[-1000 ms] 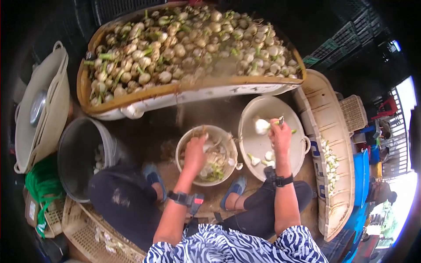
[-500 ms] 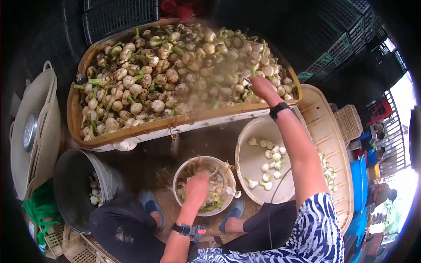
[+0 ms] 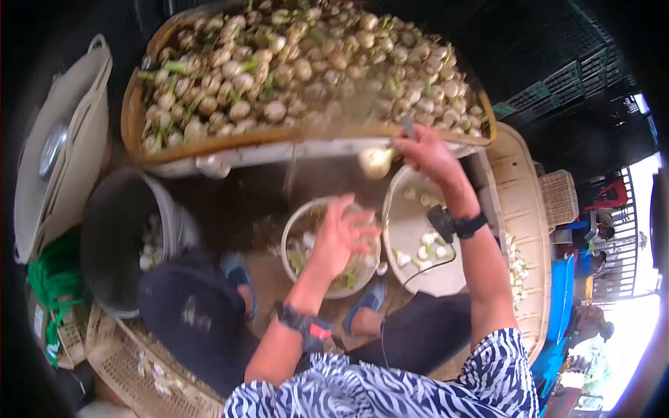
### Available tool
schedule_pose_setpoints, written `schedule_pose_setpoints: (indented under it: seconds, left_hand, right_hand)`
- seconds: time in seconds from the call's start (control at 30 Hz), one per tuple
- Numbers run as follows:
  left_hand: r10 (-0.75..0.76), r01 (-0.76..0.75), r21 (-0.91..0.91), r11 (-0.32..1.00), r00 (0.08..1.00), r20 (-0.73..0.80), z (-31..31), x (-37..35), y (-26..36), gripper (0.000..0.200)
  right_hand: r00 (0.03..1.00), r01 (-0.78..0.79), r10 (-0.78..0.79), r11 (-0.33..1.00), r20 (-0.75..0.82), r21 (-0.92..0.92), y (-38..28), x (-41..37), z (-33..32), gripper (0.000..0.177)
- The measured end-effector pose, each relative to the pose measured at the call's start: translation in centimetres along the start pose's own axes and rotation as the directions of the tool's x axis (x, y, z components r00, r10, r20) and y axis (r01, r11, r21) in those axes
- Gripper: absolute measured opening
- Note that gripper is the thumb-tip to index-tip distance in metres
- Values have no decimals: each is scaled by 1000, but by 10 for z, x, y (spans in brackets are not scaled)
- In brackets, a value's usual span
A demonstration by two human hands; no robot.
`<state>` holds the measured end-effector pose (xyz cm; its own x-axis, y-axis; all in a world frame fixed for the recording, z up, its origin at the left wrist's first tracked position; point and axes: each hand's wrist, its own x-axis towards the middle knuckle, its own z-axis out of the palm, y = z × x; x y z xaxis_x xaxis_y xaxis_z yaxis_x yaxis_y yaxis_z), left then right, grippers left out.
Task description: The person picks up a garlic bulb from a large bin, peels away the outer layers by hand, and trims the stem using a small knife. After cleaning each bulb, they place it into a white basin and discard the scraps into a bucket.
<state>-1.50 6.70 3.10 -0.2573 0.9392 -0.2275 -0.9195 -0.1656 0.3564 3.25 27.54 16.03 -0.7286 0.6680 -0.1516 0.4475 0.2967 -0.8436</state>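
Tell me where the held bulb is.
The bulb is in the right hand, right of centre in the head view, near the heaped tub's rim.

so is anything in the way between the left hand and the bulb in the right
Nothing visible: just an open gap between the spread left hand and the pale bulb in the right hand.

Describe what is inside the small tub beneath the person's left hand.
Pale scraps and green pieces show inside the small tub, around the left hand. The hand covers part of the contents; whatever lies beneath it, or under the top layer, cannot be seen.
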Motion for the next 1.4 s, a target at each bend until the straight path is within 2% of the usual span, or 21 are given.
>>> schedule_pose_setpoints:
  seconds: [0.07,0.1,0.13,0.17,0.2,0.3,0.33,0.43,0.6,0.67,0.73,0.87,0.93,1.0,1.03,1.07,1.1,1.13,1.23,1.33,1.4]
  left_hand:
    - [-48,57,-90,994,994,100,-2,-7,10,46]
    - [-27,16,-95,995,993,-117,-17,0,1,41]
    - [-24,11,-91,996,989,-149,-23,-5,4,41]
    - [11,-17,-28,999,980,-200,-28,-12,5,37]
    - [51,-43,41,998,970,-236,-31,-19,8,32]
    - [150,-76,240,968,941,-304,-26,-35,8,29]
    - [213,-90,354,931,921,-325,-22,-38,6,29]
    - [255,-96,483,870,927,-275,-14,-42,1,30]
    - [293,-34,661,750,913,-285,-14,-47,-6,31]
    - [333,-30,744,667,906,-262,-18,-47,-7,29]
    - [387,-60,875,480,910,-150,-17,-48,-6,22]
    - [364,-46,851,523,915,-174,-22,-47,-8,20]
    - [267,2,823,569,946,-186,-10,-58,7,21]
    - [164,60,792,607,966,-199,-12,-66,9,21]
    - [213,22,844,537,964,-160,-20,-68,4,25]
    - [262,-19,888,459,958,-115,-27,-68,2,30]
    - [198,78,771,632,946,-258,-5,-80,3,29]
    - [193,84,772,630,946,-261,-6,-80,2,29]
    - [106,141,685,715,946,-305,-2,-75,-1,32]
    - [86,180,681,710,937,-338,2,-77,-1,34]
    - [-15,201,555,807,947,-321,2,-78,0,33]
  right_hand:
    - [959,-129,120,992,257,18,16,-36,45,17]
    - [959,-93,99,995,265,-36,25,-50,63,18]
    - [960,-55,77,995,271,-88,30,-64,77,21]
    - [977,184,-162,969,136,-165,35,-79,88,20]
    - [976,183,-163,972,142,-146,35,-91,92,20]
    - [863,498,-470,730,186,-468,25,-120,88,15]
    - [869,486,-464,738,172,-468,27,-127,90,15]
    - [850,522,-403,560,339,-643,29,-142,90,9]
    - [844,533,-389,534,369,-656,31,-153,88,7]
    - [844,536,-367,529,392,-658,35,-158,89,7]
    - [840,543,-348,523,417,-657,38,-161,90,8]
    - [861,509,-297,540,414,-671,49,-156,92,8]
    - [839,540,-444,606,315,-584,55,-154,89,10]
    - [883,388,-465,645,66,-658,65,-139,71,11]
    - [947,244,-317,601,53,-761,65,-131,62,16]
    - [935,274,-355,706,10,-653,67,-131,60,18]
    - [933,337,-355,809,56,-481,65,-136,65,18]
    - [928,372,-359,882,99,-289,64,-143,72,18]
    - [849,526,-488,813,201,-250,62,-158,92,15]
    - [874,485,-457,819,164,-305,56,-163,98,13]
    - [866,500,-476,820,156,-276,58,-163,100,11]
